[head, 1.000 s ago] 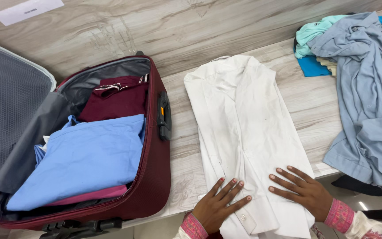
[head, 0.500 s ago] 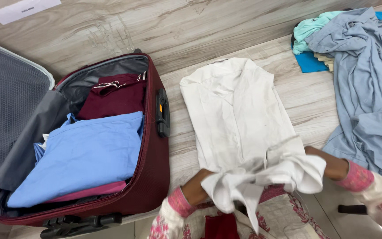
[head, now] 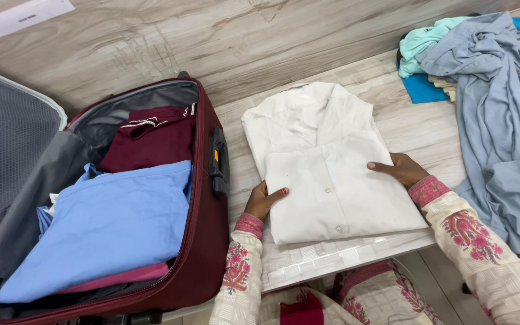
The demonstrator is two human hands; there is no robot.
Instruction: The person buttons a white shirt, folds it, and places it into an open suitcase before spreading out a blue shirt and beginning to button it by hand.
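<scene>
My fingers (head: 275,194) on the left hand (head: 262,201) and right hand (head: 402,169) grip opposite edges of a folded white shirt (head: 331,174) lying on the wooden table (head: 419,129) between them. Left of my fingers, an open maroon suitcase (head: 203,253) holds a blue garment (head: 112,222). To the right, well apart, lies a grey-blue shirt (head: 501,120).
</scene>
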